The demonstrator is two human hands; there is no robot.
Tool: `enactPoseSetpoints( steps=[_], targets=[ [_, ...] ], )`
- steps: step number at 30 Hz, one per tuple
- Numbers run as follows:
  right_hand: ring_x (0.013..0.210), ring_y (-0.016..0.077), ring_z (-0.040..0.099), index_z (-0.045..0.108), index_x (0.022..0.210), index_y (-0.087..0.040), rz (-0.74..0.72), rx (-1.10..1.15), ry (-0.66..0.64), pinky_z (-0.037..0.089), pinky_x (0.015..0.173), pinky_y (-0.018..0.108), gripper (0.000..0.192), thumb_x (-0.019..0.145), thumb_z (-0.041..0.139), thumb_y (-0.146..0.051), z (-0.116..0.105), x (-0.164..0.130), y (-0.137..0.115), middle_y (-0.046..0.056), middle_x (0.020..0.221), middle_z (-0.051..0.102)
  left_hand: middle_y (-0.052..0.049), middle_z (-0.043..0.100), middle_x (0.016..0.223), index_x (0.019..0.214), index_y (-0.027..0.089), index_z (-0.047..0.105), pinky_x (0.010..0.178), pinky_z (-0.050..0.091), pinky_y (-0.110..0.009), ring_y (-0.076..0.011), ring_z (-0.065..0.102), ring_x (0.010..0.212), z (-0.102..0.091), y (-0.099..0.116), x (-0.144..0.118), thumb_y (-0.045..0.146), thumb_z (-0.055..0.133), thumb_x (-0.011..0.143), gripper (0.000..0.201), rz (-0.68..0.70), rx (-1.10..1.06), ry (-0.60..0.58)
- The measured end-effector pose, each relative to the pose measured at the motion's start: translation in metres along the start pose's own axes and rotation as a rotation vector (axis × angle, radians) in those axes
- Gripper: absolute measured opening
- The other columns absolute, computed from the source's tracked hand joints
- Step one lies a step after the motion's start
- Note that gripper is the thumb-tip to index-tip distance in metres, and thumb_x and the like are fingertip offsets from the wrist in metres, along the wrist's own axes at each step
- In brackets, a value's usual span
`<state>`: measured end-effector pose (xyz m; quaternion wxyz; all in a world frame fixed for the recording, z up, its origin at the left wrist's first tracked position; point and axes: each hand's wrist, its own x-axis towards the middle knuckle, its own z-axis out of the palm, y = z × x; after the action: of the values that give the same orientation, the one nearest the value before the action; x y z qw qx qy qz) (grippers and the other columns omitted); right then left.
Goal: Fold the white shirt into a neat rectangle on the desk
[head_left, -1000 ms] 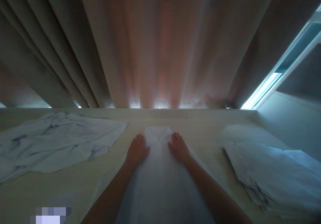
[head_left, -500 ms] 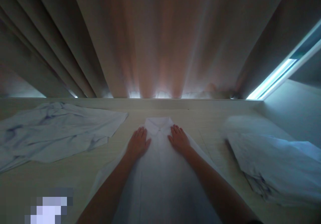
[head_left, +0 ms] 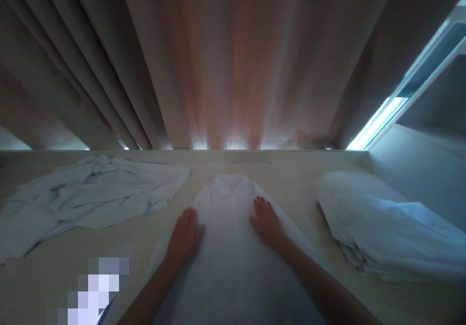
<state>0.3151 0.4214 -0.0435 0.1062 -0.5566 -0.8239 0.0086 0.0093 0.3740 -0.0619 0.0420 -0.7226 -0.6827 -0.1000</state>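
Note:
A white collared shirt (head_left: 229,247) lies spread front side up on the pale surface, its collar (head_left: 230,182) pointing away from me. My left hand (head_left: 185,235) rests flat on the shirt's left side, below the shoulder, fingers stretched out and thumb apart. On the opposite side, my right hand (head_left: 267,220) presses flat on the fabric, fingers extended. Neither hand grips anything. Both forearms cover parts of the shirt's sides, and its lower end runs out of view.
A rumpled white garment (head_left: 109,194) lies to the left. Folded white clothes (head_left: 386,232) are stacked at the right, near a pale wall panel (head_left: 418,164). Long brown curtains (head_left: 233,62) hang behind the surface's back edge (head_left: 284,157). Something at the lower left is pixelated.
Both hands have slid from beside the collar down the shirt towards me and a little outward. The shirt's shoulders now show. My view has shifted slightly.

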Motion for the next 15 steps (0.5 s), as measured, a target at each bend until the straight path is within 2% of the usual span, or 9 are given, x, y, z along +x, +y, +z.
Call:
enactPoseSetpoints(
  steps=[3, 6, 9, 12, 15],
  targets=[
    [0.137, 0.0268, 0.023, 0.036, 0.137, -0.005, 0.03, 0.024, -0.055, 0.021, 0.112, 0.043, 0.06, 0.089, 0.035, -0.04, 0.007, -0.017, 0.004, 0.018, 0.147, 0.03, -0.022, 0.036, 0.143, 0.135, 0.002, 0.036, 0.11, 0.029, -0.045, -0.0304, 0.03, 0.135, 0.001, -0.013, -0.017, 0.051, 0.02, 0.088, 0.07, 0.001, 0.035, -0.073],
    [0.136, 0.027, 0.026, 0.039, 0.136, -0.01, 0.038, 0.031, -0.068, 0.022, 0.111, 0.045, 0.057, 0.089, 0.036, -0.042, 0.014, -0.019, 0.009, 0.017, 0.146, 0.033, -0.022, 0.036, 0.143, 0.135, 0.002, 0.037, 0.11, 0.028, -0.044, -0.0307, 0.03, 0.135, 0.003, -0.017, -0.015, 0.053, 0.021, 0.087, 0.072, 0.007, 0.065, -0.078],
    [0.137, 0.0278, 0.025, 0.038, 0.137, -0.009, 0.042, 0.014, -0.071, 0.021, 0.112, 0.045, 0.058, 0.089, 0.036, -0.042, 0.015, -0.015, 0.008, 0.018, 0.146, 0.031, -0.022, 0.035, 0.144, 0.135, 0.002, 0.036, 0.111, 0.026, -0.044, -0.0309, 0.03, 0.135, 0.0, -0.016, -0.009, 0.053, 0.023, 0.087, 0.071, 0.01, 0.087, -0.069],
    [0.137, 0.029, 0.023, 0.036, 0.138, -0.007, 0.045, 0.007, -0.087, 0.02, 0.112, 0.045, 0.06, 0.089, 0.037, -0.041, 0.008, -0.018, 0.002, 0.02, 0.147, 0.029, -0.023, 0.035, 0.143, 0.134, 0.001, 0.037, 0.112, 0.022, -0.046, -0.0321, 0.03, 0.135, -0.007, -0.007, -0.009, 0.05, 0.024, 0.087, 0.069, 0.005, 0.103, -0.057],
    [0.138, 0.0274, 0.021, 0.035, 0.138, -0.008, -0.015, 0.02, -0.068, 0.019, 0.113, 0.045, 0.058, 0.09, 0.035, -0.04, -0.001, -0.036, -0.007, 0.018, 0.147, 0.029, -0.021, 0.033, 0.145, 0.135, 0.004, 0.037, 0.113, 0.022, -0.046, -0.0316, 0.025, 0.137, -0.009, 0.018, -0.022, 0.048, 0.024, 0.088, 0.066, 0.04, 0.072, -0.017]
  ],
)
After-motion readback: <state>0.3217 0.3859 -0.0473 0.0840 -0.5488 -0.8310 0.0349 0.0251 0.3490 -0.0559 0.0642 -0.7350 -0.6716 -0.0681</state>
